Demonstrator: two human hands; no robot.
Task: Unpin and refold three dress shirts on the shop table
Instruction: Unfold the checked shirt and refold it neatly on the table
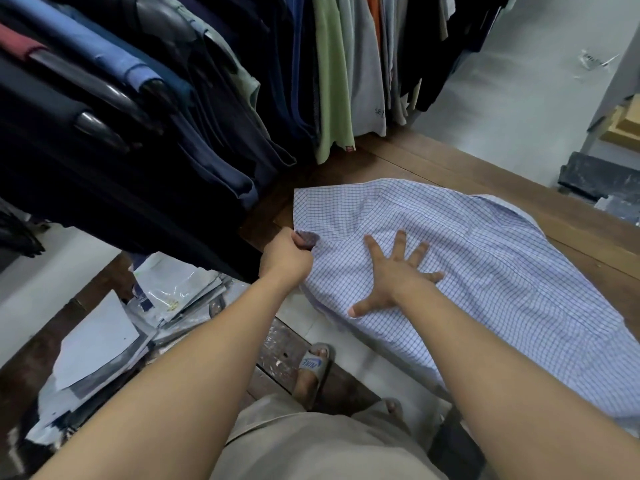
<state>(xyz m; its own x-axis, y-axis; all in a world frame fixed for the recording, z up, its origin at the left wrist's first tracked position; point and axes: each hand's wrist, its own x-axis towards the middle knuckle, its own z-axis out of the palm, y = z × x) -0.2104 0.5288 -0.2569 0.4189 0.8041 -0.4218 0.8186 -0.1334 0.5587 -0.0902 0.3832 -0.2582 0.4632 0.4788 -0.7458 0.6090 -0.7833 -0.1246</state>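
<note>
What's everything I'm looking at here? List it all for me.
shirt: one, white with blue check, spread on the table
table: one, brown wood, under the shirt
hanging clothes: many, mostly dark blue and black, some green and grey, above the table's far end
plastic bags: a pile, clear and white, low on the left
box: one, tan, far right
slipper: one, grey, on a foot below the table edge
left hand: one, grips the shirt's left edge
right hand: one, pressed flat on the shirt, fingers spread
</note>
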